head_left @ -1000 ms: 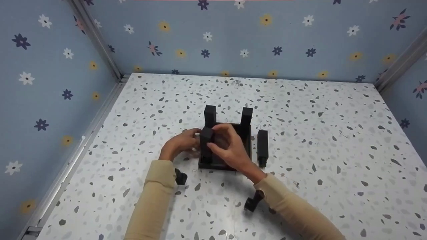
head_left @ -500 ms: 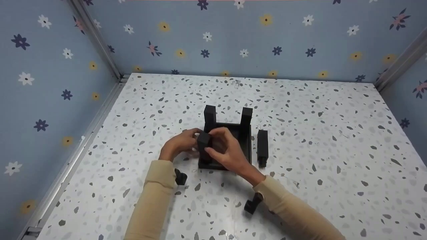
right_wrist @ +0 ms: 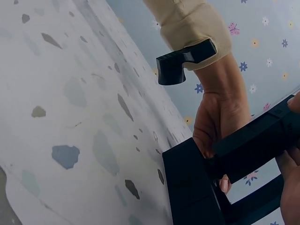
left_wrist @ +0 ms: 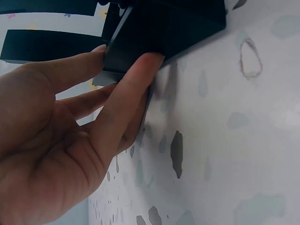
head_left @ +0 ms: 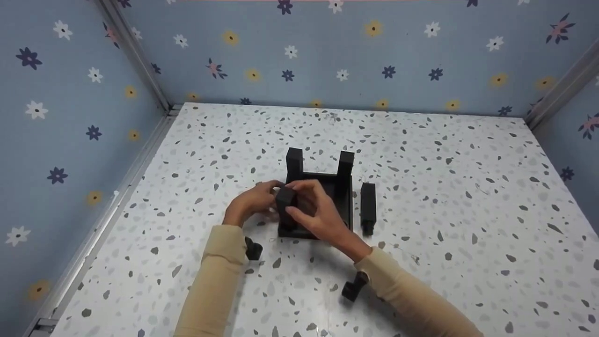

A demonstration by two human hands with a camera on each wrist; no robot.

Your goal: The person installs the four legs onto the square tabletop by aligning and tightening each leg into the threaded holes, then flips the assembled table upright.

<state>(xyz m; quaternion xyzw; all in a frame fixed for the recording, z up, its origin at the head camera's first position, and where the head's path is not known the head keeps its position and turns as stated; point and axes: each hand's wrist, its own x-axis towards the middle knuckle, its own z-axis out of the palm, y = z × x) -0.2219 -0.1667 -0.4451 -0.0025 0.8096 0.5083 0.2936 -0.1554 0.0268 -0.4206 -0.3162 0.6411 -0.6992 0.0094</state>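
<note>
Head view: counted one black base [head_left: 348,201] mid-frame; two standing posts [head_left: 295,160] at its upper corners; one lying post [head_left: 368,202] just right; one gripped post [head_left: 286,196] at its lower-left corner, pinched between thumb and fingers of right hand [head_left: 326,217]. Saw base's left side clasped between thumb and fingers of left hand [head_left: 252,200]. Noted narrow gap between base and lying post; wide speckled tabletop [head_left: 444,187] up to rear edge and towards right of frame.

Right fingers [head_left: 299,216] pinch black post [head_left: 285,206] at near left corner of frame [head_left: 350,199]; left fingers [head_left: 269,187] alongside; loose post [head_left: 368,203] lies right.
</note>
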